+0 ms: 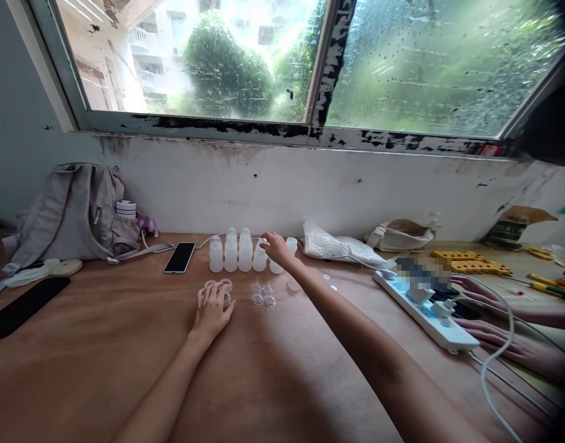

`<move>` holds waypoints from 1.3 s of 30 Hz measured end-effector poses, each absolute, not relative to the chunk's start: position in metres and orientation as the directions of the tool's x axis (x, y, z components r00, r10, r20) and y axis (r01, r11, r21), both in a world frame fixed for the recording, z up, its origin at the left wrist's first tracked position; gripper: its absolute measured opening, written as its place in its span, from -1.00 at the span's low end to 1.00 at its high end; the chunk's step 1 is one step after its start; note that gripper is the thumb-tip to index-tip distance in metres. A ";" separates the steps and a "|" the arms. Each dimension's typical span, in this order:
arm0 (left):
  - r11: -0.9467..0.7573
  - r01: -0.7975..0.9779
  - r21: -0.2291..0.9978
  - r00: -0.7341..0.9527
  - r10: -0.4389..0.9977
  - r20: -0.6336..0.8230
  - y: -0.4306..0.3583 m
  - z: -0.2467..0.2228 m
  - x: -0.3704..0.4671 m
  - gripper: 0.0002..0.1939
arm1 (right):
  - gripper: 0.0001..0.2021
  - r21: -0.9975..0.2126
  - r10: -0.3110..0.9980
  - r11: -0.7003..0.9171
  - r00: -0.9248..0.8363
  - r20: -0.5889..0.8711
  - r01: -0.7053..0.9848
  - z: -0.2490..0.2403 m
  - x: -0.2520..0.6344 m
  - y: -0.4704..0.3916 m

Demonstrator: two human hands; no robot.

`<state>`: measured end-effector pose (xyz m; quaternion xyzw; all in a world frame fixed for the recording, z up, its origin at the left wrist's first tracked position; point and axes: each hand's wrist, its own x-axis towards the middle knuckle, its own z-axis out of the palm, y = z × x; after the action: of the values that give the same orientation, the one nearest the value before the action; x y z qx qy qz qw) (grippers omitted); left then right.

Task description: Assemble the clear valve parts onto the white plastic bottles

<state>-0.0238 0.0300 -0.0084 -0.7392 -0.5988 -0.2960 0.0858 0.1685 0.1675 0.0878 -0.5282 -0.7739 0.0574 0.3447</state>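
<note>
Several whitish translucent plastic bottles stand in a row near the wall, among them an end bottle (216, 255) and a taller one (245, 252) with a narrower top. My right hand (279, 248) reaches across to the row, its fingers closed at the top of a bottle (260, 259); the fingertips partly hide that top. My left hand (212, 311) rests palm down with its fingers apart over clear round plastic rings (226, 299), covering some of them. Beside it lie several clear flanged plastic pieces (257, 299) in a small cluster.
A phone (180, 258) and a grey backpack (79, 209) are on the left. Small clear discs (326, 277) and a white plastic bag (338, 243) lie right of the bottles. A power strip (425, 314) with cables separates another person's hands (488, 338) and yellow parts (471, 263).
</note>
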 end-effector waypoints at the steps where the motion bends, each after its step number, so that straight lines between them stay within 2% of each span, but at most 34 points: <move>1: -0.252 0.940 0.229 0.094 0.839 0.536 0.031 -0.009 -0.025 -0.65 | -0.82 -0.445 0.860 0.431 -0.209 0.465 0.785 0.086 0.168 0.172; 8: -0.200 0.952 0.234 0.060 0.867 0.495 0.034 -0.010 -0.028 -0.61 | -0.79 -0.405 0.848 0.455 -0.247 0.469 0.793 0.086 0.167 0.183; 14: -0.183 0.957 0.226 0.054 0.874 0.482 0.032 -0.010 -0.027 -0.61 | -0.79 -0.407 0.801 0.496 -0.223 0.556 0.767 0.084 0.186 0.156; 18: -0.185 0.955 0.234 0.053 0.877 0.478 0.033 -0.011 -0.026 -0.62 | -0.87 -0.413 0.800 0.518 -0.253 0.545 0.749 0.056 0.207 0.114; 23: -0.232 0.936 0.265 0.070 0.860 0.505 0.032 -0.011 -0.022 -0.66 | -0.86 -0.408 0.816 0.541 -0.341 0.468 0.735 0.002 0.220 0.063; 26: -0.324 0.870 0.372 0.081 0.838 0.540 0.029 -0.010 -0.016 -0.61 | -0.79 -0.363 0.823 0.529 -0.359 0.439 0.767 -0.018 0.218 0.052; 28: -0.389 0.785 0.483 0.088 0.841 0.534 0.024 -0.009 -0.009 -0.57 | -0.82 -0.372 0.836 0.509 -0.342 0.429 0.776 -0.024 0.217 0.052; 32: -0.461 0.611 0.644 0.168 0.870 0.463 0.013 -0.005 0.006 -0.58 | -0.90 -0.509 0.847 0.502 -0.277 0.454 0.700 -0.021 0.215 0.050; 35: -0.446 0.509 0.736 0.211 0.894 0.396 0.005 0.000 0.015 -0.61 | -0.84 -0.578 0.823 0.542 -0.248 0.510 0.610 -0.017 0.214 0.040; 39: -0.379 0.469 0.797 0.218 0.925 0.312 -0.002 0.005 0.023 -0.62 | -0.79 -0.541 0.765 0.633 -0.342 0.546 0.553 -0.009 0.210 0.023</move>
<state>0.0226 -0.0020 0.0051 -0.7270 -0.4794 -0.4014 -0.2837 0.2103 0.0234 -0.0094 -0.4076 -0.8085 0.1309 0.4038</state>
